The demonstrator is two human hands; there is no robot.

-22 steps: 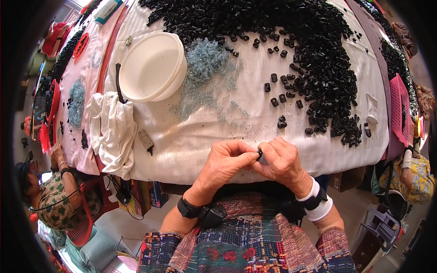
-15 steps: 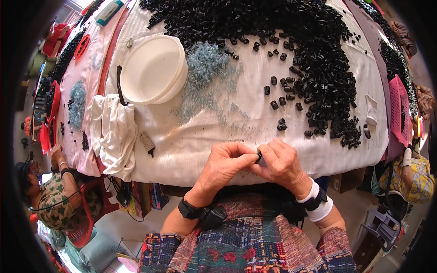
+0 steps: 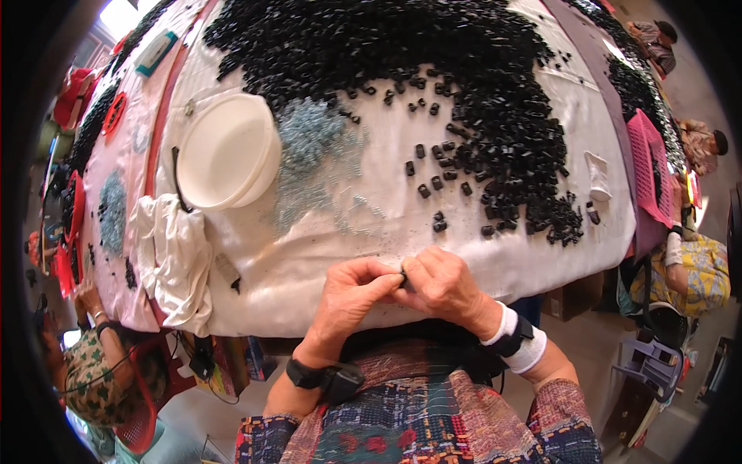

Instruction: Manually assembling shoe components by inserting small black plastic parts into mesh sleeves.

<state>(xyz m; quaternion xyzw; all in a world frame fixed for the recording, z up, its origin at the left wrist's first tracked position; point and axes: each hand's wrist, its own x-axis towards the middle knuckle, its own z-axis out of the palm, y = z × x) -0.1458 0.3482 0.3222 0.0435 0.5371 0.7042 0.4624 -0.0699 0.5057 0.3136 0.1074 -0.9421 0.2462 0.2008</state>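
Close to the table's near edge, my left hand (image 3: 349,291) and my right hand (image 3: 446,288) meet fingertip to fingertip. Both are closed in a pinch on a small black plastic part (image 3: 403,280), mostly covered by the fingers. Beyond them a few short black cylindrical pieces (image 3: 437,182) lie loose on the white cloth (image 3: 325,263). A large heap of similar black pieces (image 3: 371,39) spreads over the far side and down to the right. Left of centre lies a pile of tiny pale-blue translucent pieces (image 3: 309,131).
A white round bowl (image 3: 232,155) stands left of the blue pile, with a crumpled white cloth (image 3: 174,255) nearer. A pink basket (image 3: 649,166) sits at the right edge. Co-workers sit at the left (image 3: 100,371) and right (image 3: 696,274); a purple stool (image 3: 649,363) stands lower right.
The view has shifted, so the table items appear further left and the bowl lower. Both hands stay together, still pinching the small black part.
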